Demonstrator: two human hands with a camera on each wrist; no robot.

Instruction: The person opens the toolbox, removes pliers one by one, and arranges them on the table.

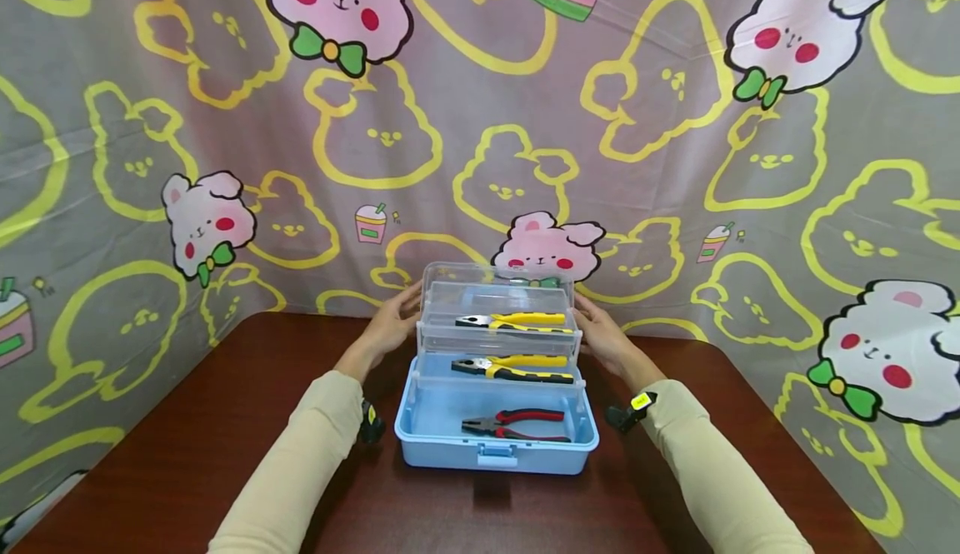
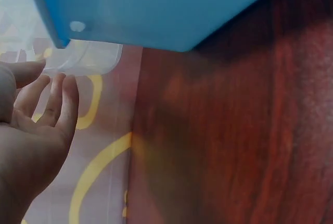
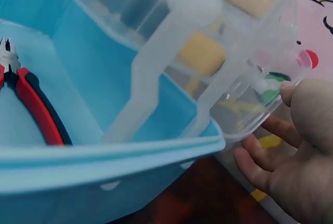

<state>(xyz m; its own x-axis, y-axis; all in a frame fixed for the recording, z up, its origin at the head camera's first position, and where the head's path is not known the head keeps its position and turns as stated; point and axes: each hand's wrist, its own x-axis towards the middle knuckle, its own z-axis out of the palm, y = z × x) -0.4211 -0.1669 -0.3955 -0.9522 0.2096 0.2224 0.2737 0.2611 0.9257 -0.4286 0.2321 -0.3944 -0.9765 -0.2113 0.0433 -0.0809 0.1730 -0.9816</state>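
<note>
Holding the clear lid [image 1: 461,275] of the toolbox [image 1: 438,456] at its two sides, the left hand [image 1: 392,323] sits at 10 o'clock and the right hand [image 1: 606,337] at 2 o'clock of the box. The left fingers and thumb are narrowly spaced at the lid's edge; the right thumb lies on the near side of the rim, its fingers behind. The blue toolbox stands open on the brown surface [image 1: 225,421], lid at 12 o'clock, latch [image 1: 497,456] at 6. Yellow-black pliers [image 1: 536,318] lie in the upper clear tray, a second yellow-black pair [image 1: 534,361] in the lower tray, and red-black pliers [image 1: 480,426] in the blue base, all with heads toward 9 o'clock and handles toward 3. A patterned curtain [image 1: 442,96] hangs beyond.
</note>
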